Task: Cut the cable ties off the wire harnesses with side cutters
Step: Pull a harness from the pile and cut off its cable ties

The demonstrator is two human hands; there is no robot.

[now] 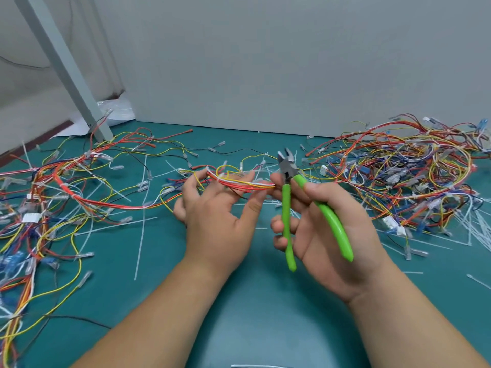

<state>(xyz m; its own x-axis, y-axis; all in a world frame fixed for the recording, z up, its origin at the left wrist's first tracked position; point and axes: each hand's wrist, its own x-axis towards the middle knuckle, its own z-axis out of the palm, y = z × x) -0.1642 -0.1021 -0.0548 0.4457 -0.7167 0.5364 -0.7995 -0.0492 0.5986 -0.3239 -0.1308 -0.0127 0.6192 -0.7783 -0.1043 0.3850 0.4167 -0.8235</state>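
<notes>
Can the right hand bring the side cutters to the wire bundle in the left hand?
Probably yes. The right hand grips the side cutters beside the wire bundle across the fingers of the left hand; the jaws stand open, and nothing lies between.

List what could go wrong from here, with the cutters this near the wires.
1. The side cutters stand with blades open, right by the end of the wire bundle. A careless squeeze might nick a wire rather than a tie.
2. The right hand has fingers just beside the cutter head, and the left hand holds the bundle close by, so a slip could pinch skin.
</notes>
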